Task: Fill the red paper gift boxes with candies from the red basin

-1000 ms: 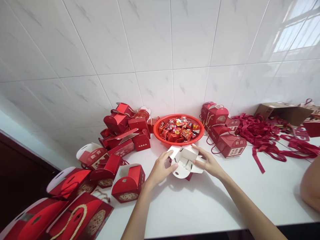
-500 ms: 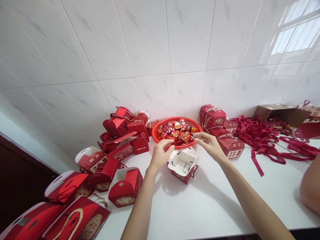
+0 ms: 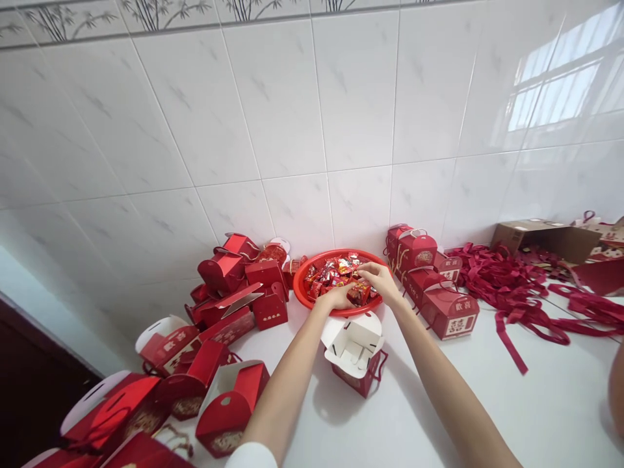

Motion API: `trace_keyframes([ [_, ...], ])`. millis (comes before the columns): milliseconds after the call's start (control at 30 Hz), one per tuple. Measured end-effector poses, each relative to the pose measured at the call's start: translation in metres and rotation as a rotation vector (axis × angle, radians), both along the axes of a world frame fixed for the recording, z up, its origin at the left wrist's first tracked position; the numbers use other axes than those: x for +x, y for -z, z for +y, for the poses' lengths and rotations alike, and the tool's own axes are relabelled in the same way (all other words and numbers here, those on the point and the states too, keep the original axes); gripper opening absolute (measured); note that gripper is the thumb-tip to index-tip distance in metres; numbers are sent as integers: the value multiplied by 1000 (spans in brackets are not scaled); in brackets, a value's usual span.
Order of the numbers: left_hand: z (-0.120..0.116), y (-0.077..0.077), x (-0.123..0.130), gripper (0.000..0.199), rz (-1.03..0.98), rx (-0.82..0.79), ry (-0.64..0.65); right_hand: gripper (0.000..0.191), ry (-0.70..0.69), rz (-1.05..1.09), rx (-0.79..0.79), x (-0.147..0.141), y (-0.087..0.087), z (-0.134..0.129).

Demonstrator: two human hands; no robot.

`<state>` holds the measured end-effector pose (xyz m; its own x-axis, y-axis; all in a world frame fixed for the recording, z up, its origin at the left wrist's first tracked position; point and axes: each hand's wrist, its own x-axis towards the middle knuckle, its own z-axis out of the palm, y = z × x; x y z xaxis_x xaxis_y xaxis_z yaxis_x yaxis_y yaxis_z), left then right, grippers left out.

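Wrapped candies (image 3: 331, 272), red and shiny, fill a red plastic basket (image 3: 303, 300) near the wall. My left hand (image 3: 336, 298) reaches over the basket's front rim, its fingertips stretched against the candies. From the right, my right hand (image 3: 380, 281) dips in too, fingers apart and bent down over a few candies lying between both hands. Neither hand has lifted a candy; some fingertips are hidden among the wrappers. Just in front of the basket, between my forearms, a red gift box (image 3: 353, 354) stands upright with its white flaps spread, showing a white inside.
Red gift boxes (image 3: 234, 403) crowd the left side, several with lids up. More closed boxes (image 3: 451, 312) are stacked right of the basket. Dark red ribbons (image 3: 511, 286) lie heaped farther right, beside a cardboard box (image 3: 531, 231). Another person's bare limb (image 3: 617, 390) shows at the right edge.
Both my hands have moved forward from above the basket's front edge into the candies. The view has tilted up, so things sit lower; the open box stays before the basket.
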<state>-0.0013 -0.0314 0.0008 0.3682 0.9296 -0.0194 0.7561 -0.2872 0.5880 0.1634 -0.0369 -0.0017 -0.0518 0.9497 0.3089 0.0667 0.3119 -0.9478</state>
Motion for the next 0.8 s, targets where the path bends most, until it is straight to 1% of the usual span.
trace_keyframes([
  [33,2,0,1,67,18,-24,8,22,-2,-29,-7,-1,2,3],
  [67,3,1,1,63,33,-50,17,19,-3,-63,-16,-2,4,6],
  [133,5,2,0,48,41,-76,28,13,-4,-142,-37,-3,7,11],
  [200,5,5,-2,38,27,-75,10,15,-2,-233,-62,-3,9,15],
  [300,5,8,-4,33,-7,-45,-80,21,21,-391,-107,-4,13,20],
  [400,7,9,-4,28,-44,10,-205,22,69,-570,-141,-8,17,22],
  [500,9,7,-5,28,-76,75,-346,22,101,-726,-153,-13,20,24],
  [567,10,6,-6,28,-95,105,-413,22,100,-799,-167,-16,21,24],
  [667,9,5,-8,31,-131,144,-431,24,88,-850,-192,-17,22,23],
  [733,8,4,-6,44,-153,181,-426,27,78,-847,-204,-17,23,22],
  [800,7,3,-3,52,-184,268,-433,27,76,-814,-202,-16,23,21],
])
